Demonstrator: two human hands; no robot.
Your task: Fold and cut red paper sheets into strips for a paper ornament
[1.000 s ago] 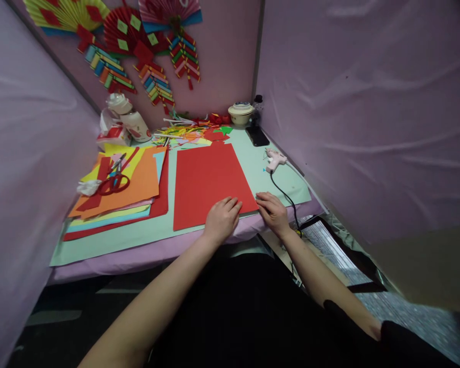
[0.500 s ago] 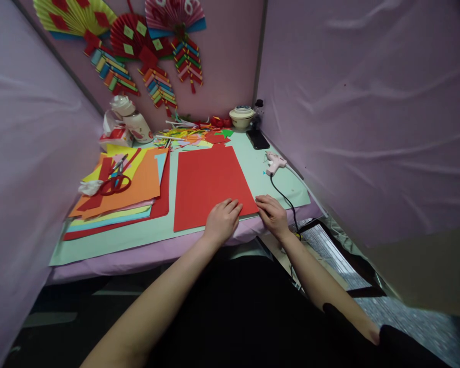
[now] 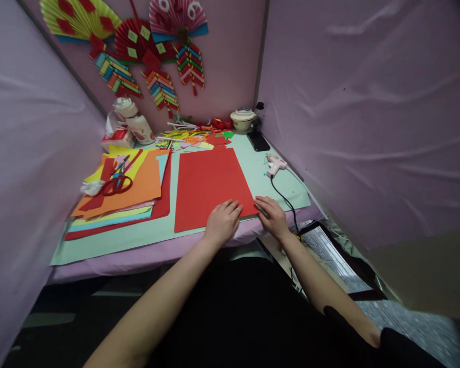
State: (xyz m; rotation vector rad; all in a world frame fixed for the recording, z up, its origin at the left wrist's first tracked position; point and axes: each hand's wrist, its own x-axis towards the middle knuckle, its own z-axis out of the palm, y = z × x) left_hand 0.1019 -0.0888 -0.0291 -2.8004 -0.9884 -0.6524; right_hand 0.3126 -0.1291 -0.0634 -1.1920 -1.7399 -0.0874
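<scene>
Lying flat along the middle of the surface's (image 3: 253, 166) front edge: one red sheet (image 3: 210, 181). Your left hand (image 3: 224, 221) rests palm down on it near its front right corner, fingers together and slightly bent; whether that grip has hold of anything, you cannot tell. Your right hand (image 3: 272, 217) touches the same corner, fingers close together, thumb hidden; whether its grip pinches the paper cannot be told.

Towards the right edge: one pink glue gun (image 3: 276, 164), corded.

Towards the left edge: one stack of coloured paper (image 3: 147, 184), bearing red-handled scissors (image 3: 117, 186).

Back right corner: one black phone (image 3: 258, 142), one lidded bowl (image 3: 242, 120).

Back edge, middle: assorted paper strips (image 3: 187, 135).

Back left corner: one white bottle (image 3: 140, 128), one tissue box (image 3: 119, 138).
</scene>
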